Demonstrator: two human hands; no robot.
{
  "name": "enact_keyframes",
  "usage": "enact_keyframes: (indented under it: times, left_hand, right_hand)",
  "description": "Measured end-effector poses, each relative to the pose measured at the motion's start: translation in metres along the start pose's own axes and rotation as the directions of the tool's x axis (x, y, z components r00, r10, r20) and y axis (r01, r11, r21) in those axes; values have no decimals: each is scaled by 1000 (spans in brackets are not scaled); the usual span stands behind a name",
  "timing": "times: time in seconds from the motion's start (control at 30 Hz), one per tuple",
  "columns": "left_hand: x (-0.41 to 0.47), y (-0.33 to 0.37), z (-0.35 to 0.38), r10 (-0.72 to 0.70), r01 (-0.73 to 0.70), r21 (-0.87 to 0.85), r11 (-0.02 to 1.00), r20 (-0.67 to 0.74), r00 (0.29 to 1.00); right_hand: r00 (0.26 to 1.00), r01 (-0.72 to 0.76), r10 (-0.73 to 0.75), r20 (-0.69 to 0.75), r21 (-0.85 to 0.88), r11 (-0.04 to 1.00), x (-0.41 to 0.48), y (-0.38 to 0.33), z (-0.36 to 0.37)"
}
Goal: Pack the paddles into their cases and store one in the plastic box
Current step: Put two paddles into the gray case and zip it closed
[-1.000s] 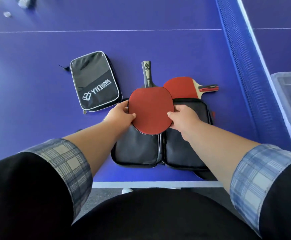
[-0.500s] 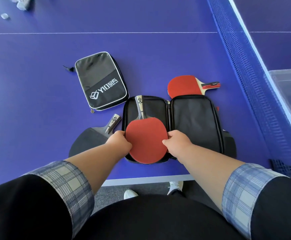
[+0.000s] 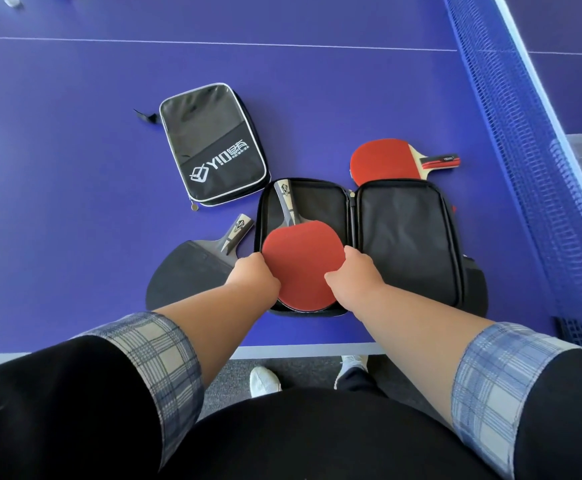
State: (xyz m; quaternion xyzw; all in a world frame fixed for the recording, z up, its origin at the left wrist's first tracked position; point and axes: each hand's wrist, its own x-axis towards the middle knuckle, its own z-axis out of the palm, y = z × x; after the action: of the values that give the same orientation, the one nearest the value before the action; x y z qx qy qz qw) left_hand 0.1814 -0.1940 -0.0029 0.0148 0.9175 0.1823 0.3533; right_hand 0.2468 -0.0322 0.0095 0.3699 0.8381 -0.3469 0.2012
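Left hand (image 3: pixel 253 277) and right hand (image 3: pixel 353 275) pinching round red-rubber paddle (image 3: pixel 301 263) from both sides, inside open black zip case (image 3: pixel 403 237) near blue table's (image 3: pixel 74 133) front edge.

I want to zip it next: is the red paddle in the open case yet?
In. The red paddle lies flat in the left half of the open case, both hands at its edges.

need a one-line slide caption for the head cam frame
Both hands, left hand and right hand, seat a red paddle in the left half of the open case on the blue table.
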Motion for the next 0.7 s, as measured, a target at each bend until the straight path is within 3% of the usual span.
enact_keyframes:
  times: [0.27,0.47,0.7]
  left_hand:
    - [-14,-5,7,63,-63,-5,998,44,997]
    - [-21,-2,-5,65,-68,26,997,113,991]
    - [-25,24,-9,117,-127,127,984,85,989]
  right_hand:
    - [999,19,-15,45,-99,995,-14,-5,3]
    - [994,-26,29,109,-29,999,-30,-13,-13]
    - [998,-55,53,38,59,997,-43,9,-38]
